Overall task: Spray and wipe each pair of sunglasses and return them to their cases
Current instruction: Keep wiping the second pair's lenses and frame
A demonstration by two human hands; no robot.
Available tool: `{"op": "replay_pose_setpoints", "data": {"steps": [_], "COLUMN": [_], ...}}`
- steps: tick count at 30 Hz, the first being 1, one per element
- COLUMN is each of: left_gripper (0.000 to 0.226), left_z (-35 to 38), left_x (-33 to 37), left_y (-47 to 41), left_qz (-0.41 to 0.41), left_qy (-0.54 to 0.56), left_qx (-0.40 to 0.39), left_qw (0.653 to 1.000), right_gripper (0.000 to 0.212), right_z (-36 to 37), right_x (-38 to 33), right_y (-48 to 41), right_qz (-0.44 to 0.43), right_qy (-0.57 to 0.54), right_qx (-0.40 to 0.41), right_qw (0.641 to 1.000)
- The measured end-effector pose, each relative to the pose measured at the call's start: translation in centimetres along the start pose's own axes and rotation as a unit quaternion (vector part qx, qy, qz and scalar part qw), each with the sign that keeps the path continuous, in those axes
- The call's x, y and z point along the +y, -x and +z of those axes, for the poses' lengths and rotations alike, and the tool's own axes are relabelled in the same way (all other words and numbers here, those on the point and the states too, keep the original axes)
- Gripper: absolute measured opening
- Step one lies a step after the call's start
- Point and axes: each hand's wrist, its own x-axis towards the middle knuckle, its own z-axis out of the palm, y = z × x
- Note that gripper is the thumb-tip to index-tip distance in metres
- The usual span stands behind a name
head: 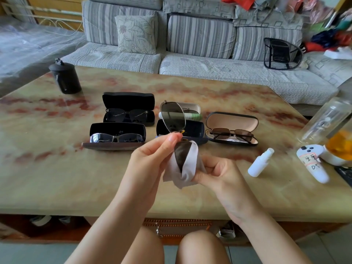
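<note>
My left hand (150,159) pinches the bridge of a pair of metal-framed sunglasses (173,117), held upright over the table. Its upper lens stands free; the lower lens sits inside a folded grey cloth (187,164). My right hand (215,172) grips that cloth around the lower lens. Behind them lies an open dark case (192,130) with nothing visible inside. Three other open cases hold sunglasses: a black one (129,113) at the back left, a black one (116,136) at the front left, and a beige-lined one (232,128) on the right. A white spray bottle (261,162) lies at the right.
A white open case (190,108) with a green-and-white tube (192,117) sits behind the held glasses. A black canister (65,77) stands at the back left. At the right edge are a white controller (312,164) and a glass jar (327,121). A sofa lies beyond the marble table (76,178).
</note>
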Motion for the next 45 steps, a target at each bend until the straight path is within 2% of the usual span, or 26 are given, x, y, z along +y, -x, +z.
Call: {"op": "replay_pose_setpoints", "data": {"steps": [6,11,14,19,24,27,32,36,42,45], "left_gripper": [0.023,0.03,0.032,0.032,0.03,0.022,0.02,0.022,0.03,0.031], "left_z": [0.2,0.4,0.8,1.0,0.7,0.6,-0.1,0.0,0.3,0.3], "left_x": [-0.1,-0.7,-1.0,-0.9,-1.1,-0.8,-0.2,-0.4,-0.9,-1.2], "left_y": [0.1,0.4,0.6,0.7,0.3,0.1,-0.4,-0.2,-0.1,0.1], "left_qz": [0.001,0.009,0.016,0.028,0.048,0.053,0.058,0.056,0.073,0.084], "left_qy": [0.01,-0.055,-0.061,-0.053,-0.057,-0.051,-0.048,-0.057,-0.12,-0.119], "left_qx": [0.008,0.006,0.002,-0.008,0.029,0.038,0.04,0.009,0.011,0.015], "left_qw": [1.0,0.998,0.998,0.998,0.997,0.997,0.996,0.997,0.99,0.989], "right_gripper": [0.013,0.014,0.013,0.024,0.01,0.015,0.016,0.016,0.008,0.015], "right_z": [-0.6,-0.2,0.2,0.8,0.8,0.5,-0.2,-0.7,-0.2,0.4], "right_x": [0.3,0.3,0.1,-0.2,-0.1,0.3,0.6,0.6,-0.9,-1.4], "right_y": [0.3,-0.4,-0.9,-1.2,-1.1,-0.7,0.0,-0.1,-0.9,-1.4], "right_qz": [0.005,0.006,0.009,0.011,-0.006,0.005,0.014,0.013,-0.005,-0.005], "right_qy": [-0.004,-0.01,-0.057,-0.096,-0.043,-0.029,0.011,0.023,0.009,0.0], "right_qx": [-0.025,0.009,0.049,0.073,0.056,0.039,0.014,0.005,0.029,0.071], "right_qw": [1.0,1.0,0.997,0.993,0.997,0.999,1.0,1.0,1.0,0.997]}}
